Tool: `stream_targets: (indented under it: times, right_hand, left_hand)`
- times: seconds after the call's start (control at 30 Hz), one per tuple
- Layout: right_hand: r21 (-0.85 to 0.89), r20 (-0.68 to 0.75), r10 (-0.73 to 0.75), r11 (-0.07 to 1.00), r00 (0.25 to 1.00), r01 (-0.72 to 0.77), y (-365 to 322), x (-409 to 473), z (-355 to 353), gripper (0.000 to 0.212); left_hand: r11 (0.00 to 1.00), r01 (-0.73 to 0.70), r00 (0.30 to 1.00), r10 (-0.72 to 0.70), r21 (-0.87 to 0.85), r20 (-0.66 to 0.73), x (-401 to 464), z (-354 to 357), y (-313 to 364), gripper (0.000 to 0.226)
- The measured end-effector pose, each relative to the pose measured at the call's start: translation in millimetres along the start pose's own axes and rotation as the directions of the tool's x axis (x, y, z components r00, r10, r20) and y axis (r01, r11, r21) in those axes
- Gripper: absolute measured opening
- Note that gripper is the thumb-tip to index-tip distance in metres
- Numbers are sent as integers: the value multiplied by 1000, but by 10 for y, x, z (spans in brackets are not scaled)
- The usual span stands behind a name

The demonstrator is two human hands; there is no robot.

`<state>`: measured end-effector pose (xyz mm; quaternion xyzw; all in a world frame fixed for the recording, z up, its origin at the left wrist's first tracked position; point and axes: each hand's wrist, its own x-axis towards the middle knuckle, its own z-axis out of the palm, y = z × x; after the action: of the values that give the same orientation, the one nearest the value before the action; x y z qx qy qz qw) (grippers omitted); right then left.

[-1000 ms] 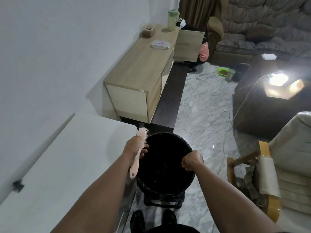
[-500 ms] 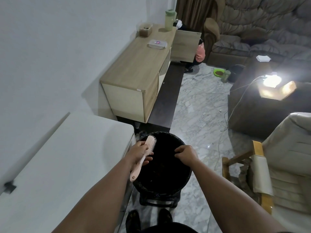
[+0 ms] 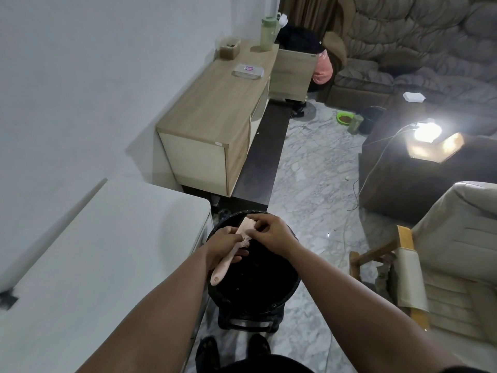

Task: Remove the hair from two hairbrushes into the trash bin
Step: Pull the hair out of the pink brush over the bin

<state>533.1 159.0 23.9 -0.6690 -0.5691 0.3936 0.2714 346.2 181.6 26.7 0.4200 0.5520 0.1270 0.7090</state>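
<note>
Landmark: trash bin, round, black, dark inside.
Hairbrush: pink hairbrush, smooth plastic, over the bin mouth, bristles toward the right hand.
Left hand: curled round the handle.
Right hand: fingertips pinched narrow at the bristles; hair too small to confirm.
Risk: loose strands may drift outside the bin rim; a hard pull may twist the brush free.
Second brush: not visible.

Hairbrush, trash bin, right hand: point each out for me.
hairbrush [image 3: 227,261]: head view, on the pink handle below the left hand.
trash bin [image 3: 291,288]: head view, on the dark right rim.
right hand [image 3: 271,232]: head view, on the back of the hand.
</note>
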Motion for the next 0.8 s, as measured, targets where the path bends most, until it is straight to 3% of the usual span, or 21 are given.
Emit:
stream_targets:
  times: [0.1,0.2,0.27,0.33,0.5,0.6,0.67,0.73,0.8]
  right_hand:
    - [-73,-10,-51,996,999,51,-59,-29,90,21]
    - [-59,30,-22,998,999,24,-67,-33,84,5]
    - [-112,-2,20,994,1000,-20,-30,-40,74,8]
    - [-152,-121,98,981,988,-116,105,-45,21,10]
    - [-260,-233,239,919,943,-297,356,-110,-180,17]
    - [-212,-204,92,968,975,-136,149,-101,-87,11]
    - [-186,-29,-46,982,999,40,-7,-93,54,20]
    - [-185,90,-107,975,990,122,-90,-110,175,27]
    - [-130,44,-127,983,991,132,-70,-115,207,16]
  left_hand:
    - [995,-76,995,72,59,63,-42,24,-2,27]
    - [995,-58,994,49,87,100,-58,-33,-50,33]
    - [990,-36,993,21,133,115,-24,-87,-81,39]
    - [987,-19,995,3,158,99,8,-147,-105,44]
    - [996,8,1000,-9,87,11,-36,-324,-119,42]
    - [993,-6,1000,3,122,23,-7,-277,-167,42]
    - [997,7,999,-10,75,38,-22,-213,-153,38]
    - [1000,20,996,-21,13,86,-50,-149,-102,28]
    - [999,41,989,-38,-20,141,-93,-112,-48,21]
